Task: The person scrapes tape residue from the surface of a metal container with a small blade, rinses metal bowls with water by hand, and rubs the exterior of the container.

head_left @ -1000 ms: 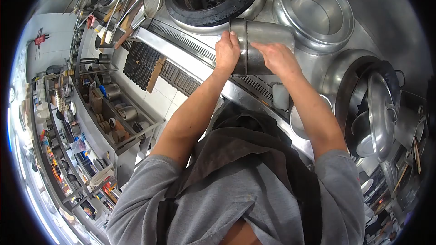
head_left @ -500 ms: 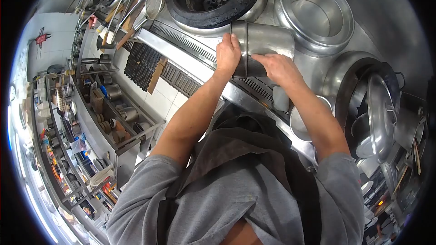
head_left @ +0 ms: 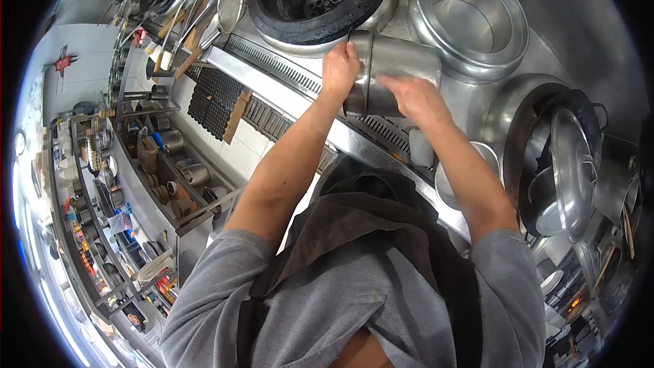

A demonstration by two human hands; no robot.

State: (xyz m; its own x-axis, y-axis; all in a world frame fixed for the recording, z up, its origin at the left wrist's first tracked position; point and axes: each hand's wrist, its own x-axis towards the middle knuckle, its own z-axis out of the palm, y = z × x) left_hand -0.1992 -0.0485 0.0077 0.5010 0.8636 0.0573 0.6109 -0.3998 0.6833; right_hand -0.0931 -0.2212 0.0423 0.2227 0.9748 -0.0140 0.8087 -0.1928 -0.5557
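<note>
A cylindrical stainless-steel pot [head_left: 398, 61] lies on its side at the front of the steel cooking range, its rim end towards the left. My left hand [head_left: 339, 68] is closed over that rim, with the thumb side up. Over the pot's side is my right hand [head_left: 419, 99], its fingers pointing left towards the raised band near the rim. Motion smears those fingers, so I cannot tell whether they hold anything. A small pale grey item [head_left: 421, 148] sits just below my right hand, on the slotted drain strip [head_left: 385, 133].
A wok burner [head_left: 323, 0] with a dark ring lies beyond the pot. Right of it stands a round steel vessel [head_left: 470, 20]. A steel lid [head_left: 572, 170] leans in a wok at the right. A mesh strainer [head_left: 232, 5] and other utensils lie upper left, above shelves of cookware.
My right hand has shifted slightly and its fingers are now blurred over the pot. My left hand stays on the rim, and the pot lies almost where it was.
</note>
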